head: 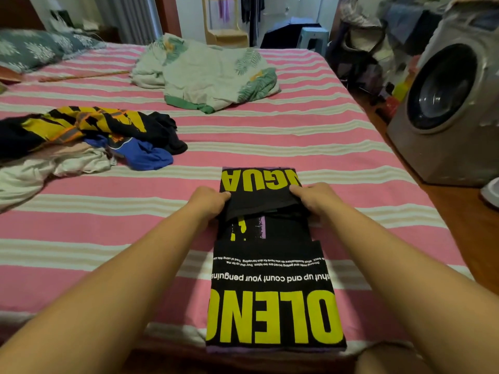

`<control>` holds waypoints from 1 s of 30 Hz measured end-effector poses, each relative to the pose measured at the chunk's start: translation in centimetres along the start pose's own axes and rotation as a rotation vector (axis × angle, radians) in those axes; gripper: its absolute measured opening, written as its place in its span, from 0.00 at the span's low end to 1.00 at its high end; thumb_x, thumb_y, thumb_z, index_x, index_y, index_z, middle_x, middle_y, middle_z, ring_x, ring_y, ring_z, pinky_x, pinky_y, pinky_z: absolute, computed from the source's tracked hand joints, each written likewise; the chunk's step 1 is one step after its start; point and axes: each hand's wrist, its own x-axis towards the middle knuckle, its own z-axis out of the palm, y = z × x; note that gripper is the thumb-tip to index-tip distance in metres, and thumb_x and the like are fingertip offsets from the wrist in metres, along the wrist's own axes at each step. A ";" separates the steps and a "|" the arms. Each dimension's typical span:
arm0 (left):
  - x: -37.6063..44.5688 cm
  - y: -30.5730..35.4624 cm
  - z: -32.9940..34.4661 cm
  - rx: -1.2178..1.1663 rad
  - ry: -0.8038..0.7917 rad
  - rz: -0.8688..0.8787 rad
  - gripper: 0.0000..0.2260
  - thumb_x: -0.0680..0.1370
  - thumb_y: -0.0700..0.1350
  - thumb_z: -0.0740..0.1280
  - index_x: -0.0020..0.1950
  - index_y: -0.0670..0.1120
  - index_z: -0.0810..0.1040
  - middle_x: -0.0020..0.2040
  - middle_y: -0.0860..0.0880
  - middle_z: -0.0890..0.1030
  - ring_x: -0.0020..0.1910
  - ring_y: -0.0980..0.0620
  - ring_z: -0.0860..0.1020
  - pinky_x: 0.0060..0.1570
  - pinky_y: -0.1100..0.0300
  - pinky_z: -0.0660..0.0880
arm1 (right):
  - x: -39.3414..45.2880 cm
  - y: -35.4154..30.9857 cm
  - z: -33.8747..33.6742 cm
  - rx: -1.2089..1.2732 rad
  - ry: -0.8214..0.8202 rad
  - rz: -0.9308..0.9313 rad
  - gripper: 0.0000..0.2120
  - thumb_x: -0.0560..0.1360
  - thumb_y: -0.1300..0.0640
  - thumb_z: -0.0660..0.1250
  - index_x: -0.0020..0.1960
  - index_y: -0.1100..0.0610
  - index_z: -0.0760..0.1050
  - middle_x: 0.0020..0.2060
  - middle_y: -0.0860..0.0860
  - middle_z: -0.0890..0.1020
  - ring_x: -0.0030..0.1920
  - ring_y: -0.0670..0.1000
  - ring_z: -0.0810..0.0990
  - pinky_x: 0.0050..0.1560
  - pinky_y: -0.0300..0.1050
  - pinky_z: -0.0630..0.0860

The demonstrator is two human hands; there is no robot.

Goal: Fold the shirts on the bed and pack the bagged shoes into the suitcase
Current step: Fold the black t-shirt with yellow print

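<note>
Hands (208,202) (314,201) at shirt (272,292) fold edge.

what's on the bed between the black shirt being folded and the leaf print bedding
Nothing: in the head view only bare pink striped bedsheet lies between the black shirt and the leaf print bedding.

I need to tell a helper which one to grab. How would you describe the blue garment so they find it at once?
On the pink striped bed, look to the heap of unfolded clothes at left. The blue garment lies at its near right edge, the only bright blue piece.
</note>
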 end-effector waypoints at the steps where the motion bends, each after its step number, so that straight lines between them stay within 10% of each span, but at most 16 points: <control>1: 0.2 0.1 0.1 -0.003 0.008 -0.005 0.13 0.80 0.49 0.69 0.41 0.41 0.74 0.37 0.43 0.76 0.33 0.46 0.72 0.33 0.58 0.67 | 0.3 -0.1 0.0 0.027 0.002 0.016 0.18 0.75 0.46 0.71 0.49 0.63 0.78 0.44 0.57 0.82 0.42 0.57 0.81 0.44 0.50 0.79; 9: 1.4 2.0 0.1 -0.125 -0.057 -0.044 0.07 0.79 0.43 0.71 0.50 0.39 0.79 0.40 0.41 0.82 0.36 0.43 0.81 0.37 0.48 0.82 | 1.8 -1.1 1.1 -0.082 -0.045 -0.012 0.18 0.74 0.54 0.75 0.55 0.65 0.77 0.50 0.61 0.83 0.50 0.60 0.83 0.52 0.56 0.81; 14: 0.9 2.2 -0.7 -0.282 -0.039 0.009 0.07 0.80 0.38 0.69 0.41 0.43 0.77 0.34 0.44 0.79 0.26 0.51 0.78 0.28 0.59 0.78 | 1.5 -1.2 -0.3 0.048 -0.049 -0.029 0.15 0.72 0.56 0.77 0.53 0.63 0.79 0.49 0.60 0.85 0.49 0.62 0.84 0.56 0.61 0.81; 20: 0.1 -2.4 0.4 0.464 -0.007 0.220 0.19 0.80 0.49 0.70 0.68 0.43 0.71 0.64 0.44 0.79 0.63 0.40 0.77 0.57 0.53 0.73 | -0.8 1.9 0.6 -0.451 -0.013 -0.181 0.13 0.76 0.50 0.72 0.54 0.59 0.80 0.48 0.56 0.84 0.49 0.58 0.82 0.51 0.50 0.78; 26: 0.1 -1.5 -1.4 0.673 0.046 0.350 0.31 0.79 0.49 0.69 0.79 0.46 0.60 0.74 0.40 0.68 0.71 0.38 0.70 0.67 0.45 0.69 | -0.7 -0.2 -1.8 -0.851 -0.163 -0.240 0.31 0.76 0.39 0.70 0.69 0.59 0.70 0.62 0.59 0.79 0.58 0.59 0.80 0.59 0.54 0.78; 30: 0.9 2.2 1.2 0.675 0.243 0.741 0.25 0.82 0.48 0.59 0.80 0.48 0.63 0.77 0.43 0.66 0.75 0.42 0.63 0.74 0.46 0.62 | 1.8 -3.0 -0.1 -0.785 0.015 -0.676 0.29 0.83 0.42 0.52 0.80 0.53 0.58 0.78 0.57 0.62 0.77 0.60 0.61 0.76 0.56 0.59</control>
